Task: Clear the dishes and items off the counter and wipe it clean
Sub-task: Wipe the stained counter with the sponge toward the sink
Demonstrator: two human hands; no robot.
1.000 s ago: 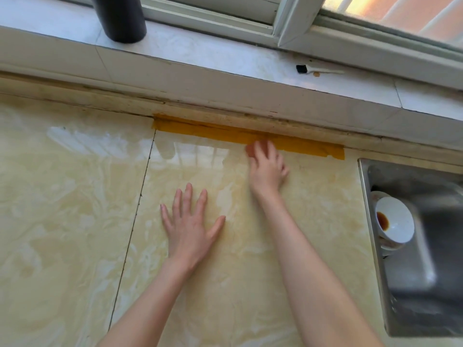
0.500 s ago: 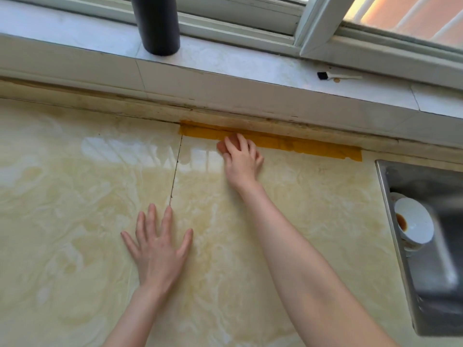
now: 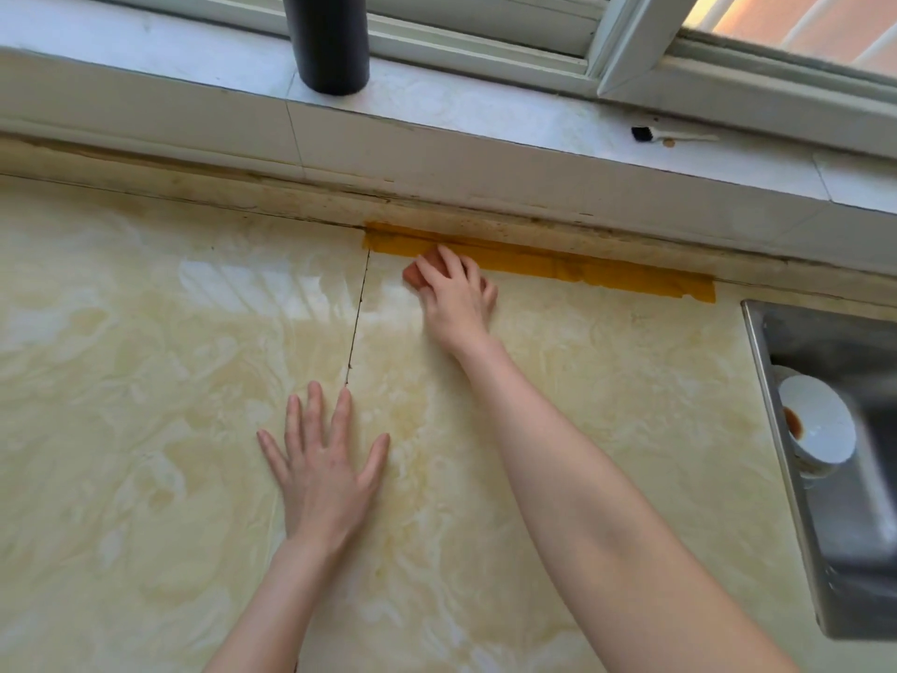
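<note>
My right hand (image 3: 456, 296) grips a small reddish sponge (image 3: 416, 273) and presses it on the cream marble counter (image 3: 145, 381), close to the back edge beside the strip of yellow tape (image 3: 582, 272). Most of the sponge is hidden under my fingers. My left hand (image 3: 323, 468) lies flat on the counter with fingers spread, nearer to me, just left of the dark seam (image 3: 357, 323) between two slabs. White bowls (image 3: 818, 432) with a brown residue sit stacked in the steel sink (image 3: 796, 478) at the right.
A black cylinder (image 3: 330, 41) stands on the white window ledge (image 3: 485, 119) behind the counter. A small black-tipped brush (image 3: 670, 136) lies on the ledge to the right. The window frame runs along the top.
My right hand has slid the sponge leftward along the tape at the back edge. My left hand has also shifted left on the counter, staying flat. The view has panned left.
</note>
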